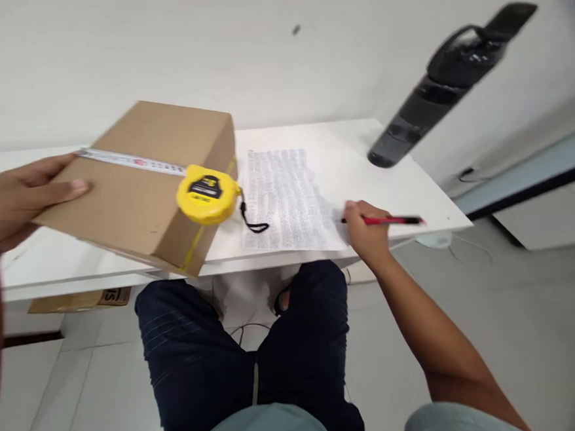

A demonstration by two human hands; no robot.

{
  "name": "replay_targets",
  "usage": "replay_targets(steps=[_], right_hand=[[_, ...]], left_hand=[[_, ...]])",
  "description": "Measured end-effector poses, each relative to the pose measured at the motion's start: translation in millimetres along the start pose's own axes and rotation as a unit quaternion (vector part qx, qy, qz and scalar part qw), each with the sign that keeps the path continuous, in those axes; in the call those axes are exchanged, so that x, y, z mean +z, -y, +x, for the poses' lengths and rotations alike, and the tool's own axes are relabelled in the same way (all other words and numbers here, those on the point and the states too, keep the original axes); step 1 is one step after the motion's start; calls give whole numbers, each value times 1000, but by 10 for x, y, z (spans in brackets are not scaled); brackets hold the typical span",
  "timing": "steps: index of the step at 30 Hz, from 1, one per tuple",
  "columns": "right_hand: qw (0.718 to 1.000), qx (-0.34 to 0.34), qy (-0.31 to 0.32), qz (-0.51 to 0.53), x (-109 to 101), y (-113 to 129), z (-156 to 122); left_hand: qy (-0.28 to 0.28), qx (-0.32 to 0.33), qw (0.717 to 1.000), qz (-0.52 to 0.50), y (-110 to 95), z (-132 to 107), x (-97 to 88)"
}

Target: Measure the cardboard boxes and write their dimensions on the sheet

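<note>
My left hand [34,194] grips the left end of a brown cardboard box [124,204], thumb on its top face, and holds it tilted over the desk. Across the top of the box lies the pulled-out blade of a yellow tape measure [207,196], its end close to my left fingers. The tape case rests at the box's right edge, and a black wrist strap hangs from it. My right hand [368,229] is closed around a red and black pen [391,220] at the lower right of a sheet of paper [284,199] covered in writing.
A black bottle [422,104] stands on the white desk [347,152] at the back right, near the wall. The desk's front edge runs just above my knees. Below the desk on the left is a flat piece of cardboard [79,301].
</note>
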State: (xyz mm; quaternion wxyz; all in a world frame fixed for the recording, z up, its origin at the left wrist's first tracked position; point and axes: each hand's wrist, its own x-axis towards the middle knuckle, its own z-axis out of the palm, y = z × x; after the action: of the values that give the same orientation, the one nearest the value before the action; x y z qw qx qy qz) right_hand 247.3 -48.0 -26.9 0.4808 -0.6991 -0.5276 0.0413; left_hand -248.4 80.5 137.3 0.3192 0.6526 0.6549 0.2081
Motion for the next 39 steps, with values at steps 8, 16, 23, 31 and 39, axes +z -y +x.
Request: replay_targets(steps=[8,16,23,31,39], right_hand=[[963,-93,70,-245,236,8,162],[893,-439,58,-83,350,948,63],[839,-543,18,-45,501,1600,61],[957,-273,59,77,484,1850,-136],[969,-239,60,36,558,1760,-148]], left_hand=[[71,71,988,-114,-144,-321,75],[77,68,982,-159,-2,-242,63],[70,78,982,-155,41,-279,35],[86,86,983,-135,79,-234,9],[78,88,982,-147,106,-213,66]])
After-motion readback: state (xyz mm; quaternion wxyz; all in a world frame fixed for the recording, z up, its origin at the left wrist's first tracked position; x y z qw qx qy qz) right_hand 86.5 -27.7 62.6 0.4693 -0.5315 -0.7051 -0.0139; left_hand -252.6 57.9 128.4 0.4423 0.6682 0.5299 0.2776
